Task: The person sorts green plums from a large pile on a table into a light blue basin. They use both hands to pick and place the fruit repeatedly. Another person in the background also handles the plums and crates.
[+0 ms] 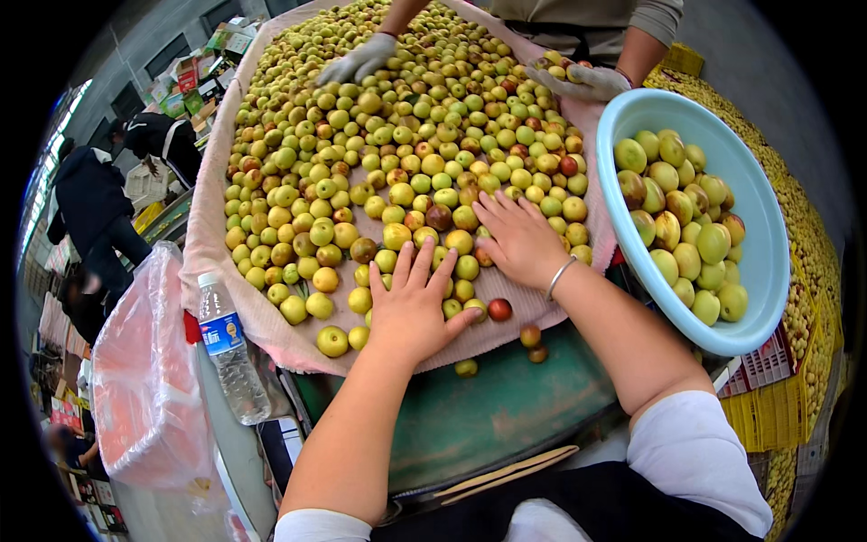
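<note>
A broad heap of green-yellow jujubes (318,183), some blotched red-brown, covers a pink cloth (210,223) in front of me. My left hand (413,305) lies palm down over the near fruits, fingers spread. To its right, my right hand (518,237) also rests palm down on the fruits, fingers apart and a metal bangle on the wrist. Neither hand grips a fruit, as far as I can see. A dark red jujube (500,309) sits on bare cloth between my wrists. Several others have rolled onto the green surface (501,406) nearer me.
At right, a light blue basin (765,237) holds larger-looking jujubes. Opposite, a co-worker's gloved hands (366,59) touch the heap and hold several fruits. A plastic bottle (227,352) and a bag-lined crate (149,379) stand left. Yellow crates (772,413) of fruit are beyond the basin.
</note>
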`<state>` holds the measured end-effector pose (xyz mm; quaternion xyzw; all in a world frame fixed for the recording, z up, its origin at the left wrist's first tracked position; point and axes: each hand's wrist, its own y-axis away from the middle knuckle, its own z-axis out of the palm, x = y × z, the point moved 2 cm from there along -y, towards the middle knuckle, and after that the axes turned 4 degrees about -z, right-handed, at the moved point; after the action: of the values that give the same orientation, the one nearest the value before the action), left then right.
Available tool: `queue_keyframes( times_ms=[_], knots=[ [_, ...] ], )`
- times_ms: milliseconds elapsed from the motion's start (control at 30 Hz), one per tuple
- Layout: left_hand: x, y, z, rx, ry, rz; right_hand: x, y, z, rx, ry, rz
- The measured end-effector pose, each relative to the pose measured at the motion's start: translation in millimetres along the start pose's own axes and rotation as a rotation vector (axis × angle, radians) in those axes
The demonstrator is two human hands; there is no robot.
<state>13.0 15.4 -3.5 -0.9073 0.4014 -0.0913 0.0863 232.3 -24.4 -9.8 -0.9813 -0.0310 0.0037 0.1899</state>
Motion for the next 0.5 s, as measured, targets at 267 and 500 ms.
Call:
queue_keyframes(
  times_ms=[267, 500],
  knots=[
    [-7.3, -4.7, -1.1, 0.311, 0.091, -0.084, -15.5, 2.5, -12.3, -0.055, -0.139, -0.186],
    [2.4, 2.3, 7.3, 0.042, 0.008, 0.019, -1.3, -3.1, -19.3, 0.185, -0.160, -0.095]
  ],
)
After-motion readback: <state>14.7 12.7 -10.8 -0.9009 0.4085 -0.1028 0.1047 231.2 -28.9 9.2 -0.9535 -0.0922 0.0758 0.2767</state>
